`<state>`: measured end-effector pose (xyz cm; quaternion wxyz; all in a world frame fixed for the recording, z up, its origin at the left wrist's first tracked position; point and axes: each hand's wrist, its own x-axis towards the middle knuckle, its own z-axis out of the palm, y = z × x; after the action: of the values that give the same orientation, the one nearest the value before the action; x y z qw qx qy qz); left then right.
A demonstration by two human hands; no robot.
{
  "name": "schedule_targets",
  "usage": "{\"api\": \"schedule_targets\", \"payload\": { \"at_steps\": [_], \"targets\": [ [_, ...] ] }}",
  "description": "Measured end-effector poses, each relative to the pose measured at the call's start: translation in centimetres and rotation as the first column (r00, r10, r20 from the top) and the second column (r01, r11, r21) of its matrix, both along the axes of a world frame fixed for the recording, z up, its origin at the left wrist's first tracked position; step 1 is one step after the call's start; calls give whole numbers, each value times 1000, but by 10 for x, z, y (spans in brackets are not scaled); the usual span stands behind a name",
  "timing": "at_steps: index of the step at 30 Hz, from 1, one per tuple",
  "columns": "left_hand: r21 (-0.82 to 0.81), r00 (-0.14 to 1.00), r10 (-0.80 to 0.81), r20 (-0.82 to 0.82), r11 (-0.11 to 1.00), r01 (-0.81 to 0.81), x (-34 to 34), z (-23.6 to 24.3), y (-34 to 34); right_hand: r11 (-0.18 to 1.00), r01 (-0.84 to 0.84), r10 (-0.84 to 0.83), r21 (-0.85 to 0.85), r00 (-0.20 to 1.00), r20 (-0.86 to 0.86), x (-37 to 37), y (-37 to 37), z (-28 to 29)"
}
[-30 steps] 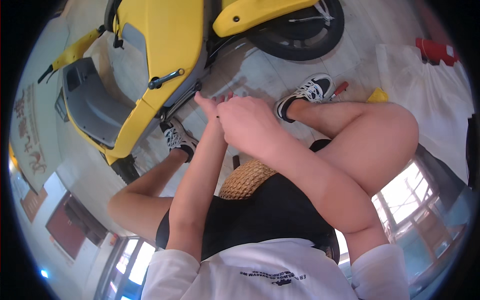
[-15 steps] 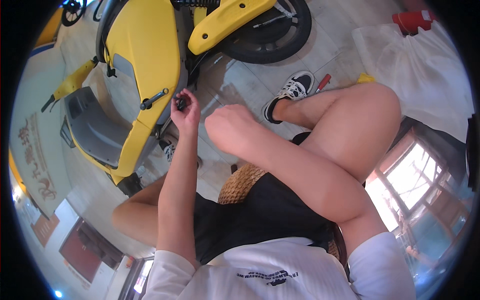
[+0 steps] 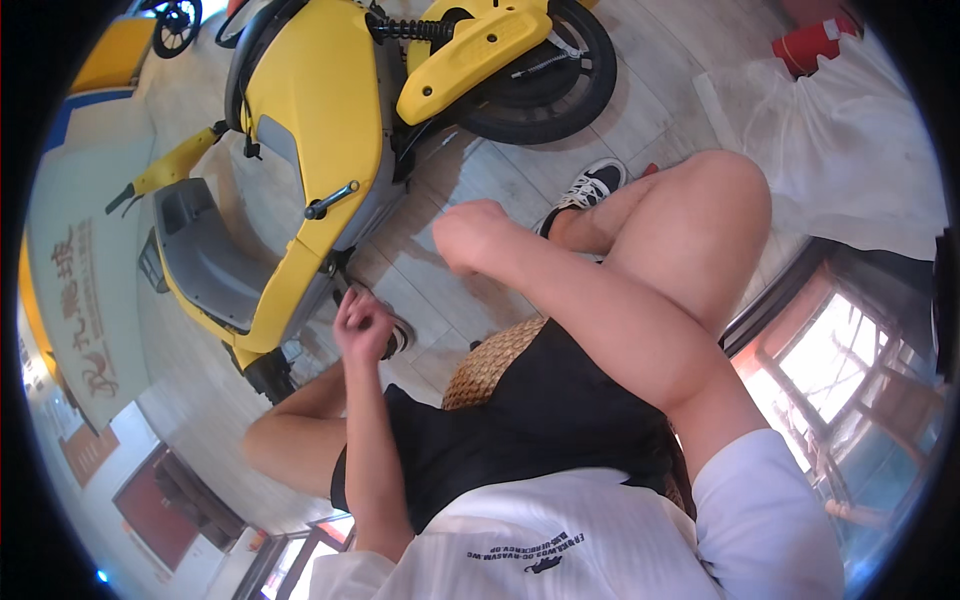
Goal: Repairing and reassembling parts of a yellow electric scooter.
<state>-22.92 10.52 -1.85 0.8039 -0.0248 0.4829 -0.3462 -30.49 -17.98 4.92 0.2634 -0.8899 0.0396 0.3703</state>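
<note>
My left hand [image 3: 363, 327] is beside the lower edge of a yellow scooter [image 3: 335, 110], its fingers curled inward. A small dark patch shows among those fingers, too unclear to name. Just past the fingertips, a dark part juts from the underside of the scooter. My right hand [image 3: 470, 236] hovers over the floor to the right, bent into a fist with its back toward me. Whatever it may hold is hidden. On the yellow body panel lies a short metal bar with rounded ends [image 3: 332, 200], touched by neither hand.
The scooter's rear wheel [image 3: 545, 85] and grey seat [image 3: 215, 255] flank the body. I sit on a woven stool [image 3: 490, 365]. A red cylinder [image 3: 808, 46] and a white plastic sheet [image 3: 830, 150] are at the far right. A glass surface [image 3: 850, 370] reflects a window.
My left hand has come down toward me, away from the yellow panel, and its fingers have curled further. My right hand sits slightly more to the right. The whole view has shifted.
</note>
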Motion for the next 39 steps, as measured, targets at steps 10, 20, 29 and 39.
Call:
{"api": "schedule_targets", "payload": {
  "at_steps": [10, 20, 29, 39],
  "targets": [
    [680, 912, -410, -21, 663, 314, 9, 35, 44, 997, -65, 64, -36, 998, -27, -8, 18, 2],
    [914, 355, -921, -161, -274, -299, 52, -12, 85, 1000, -8, 9, -19, 998, 67, -15, 20, -6],
    [974, 264, -952, -155, -191, -118, 41, -27, 73, 998, -43, 43, -43, 999, -1, -5, 21, -8],
    [996, 290, -956, 37, 58, 65, 30, 0, 62, 1000, -30, 30, -6, 998, 52, -6, 20, -12]
  ]
}}
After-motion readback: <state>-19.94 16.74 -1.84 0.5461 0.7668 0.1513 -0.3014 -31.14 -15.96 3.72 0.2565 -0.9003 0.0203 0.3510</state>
